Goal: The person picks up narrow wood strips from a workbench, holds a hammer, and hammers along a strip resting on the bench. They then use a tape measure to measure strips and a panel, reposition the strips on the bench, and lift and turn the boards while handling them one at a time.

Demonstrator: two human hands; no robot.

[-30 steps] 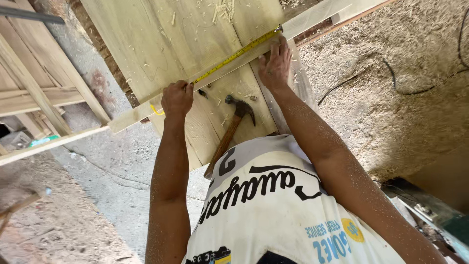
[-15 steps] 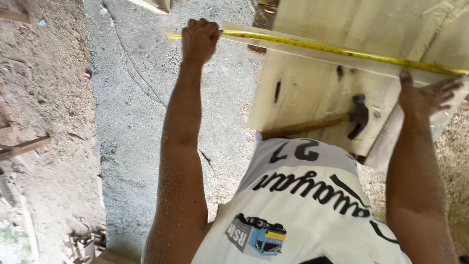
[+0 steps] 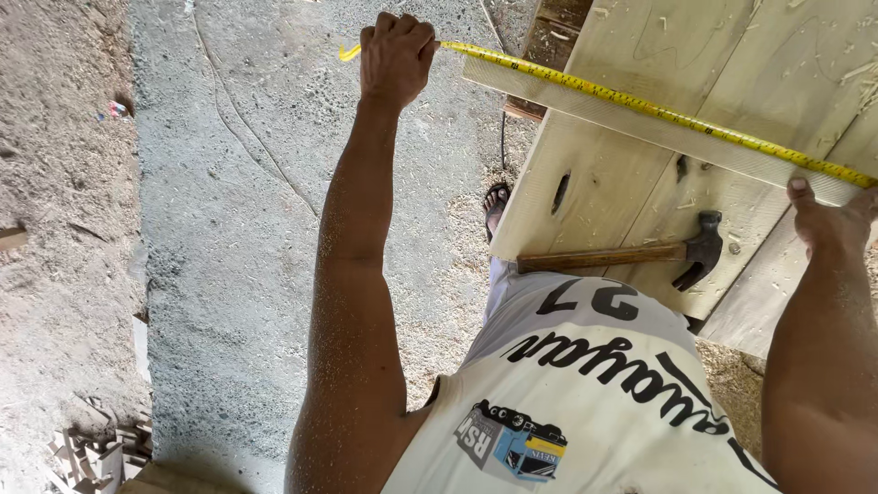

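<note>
Tape measure: the yellow tape measure (image 3: 640, 105) is running in a straight line from the upper middle of the view down to the right edge. It is lying along a narrow wooden strip (image 3: 631, 123), and its left part is hanging in the air past the end of the strip, over the floor.
Left hand: the left hand (image 3: 395, 53) is gripping the left end of the tape in a tight fist, fingers curled fully around it. A short yellow tip is sticking out to the left of the fist. The arm is stretching out straight and is carrying fine sawdust.
Right hand: the right hand (image 3: 828, 224) is resting at the right edge of the view, with the thumb pressing on the strip just below the tape. The other fingers are out of view, so I cannot tell if they are grasping anything.
Boards: pale wooden boards (image 3: 594, 183) are lying under the strip, with dark knot holes and some shavings on them.
Hammer: a claw hammer (image 3: 640, 254) with a wooden handle is lying on the boards, near the person's body, between the two arms and touched by neither hand.
Foot: a foot in a sandal (image 3: 496, 203) is showing just beside the left edge of the boards.
Floor: the grey concrete floor (image 3: 229, 229) is carrying sawdust, and small wood offcuts (image 3: 96, 453) are lying at the lower left.
</note>
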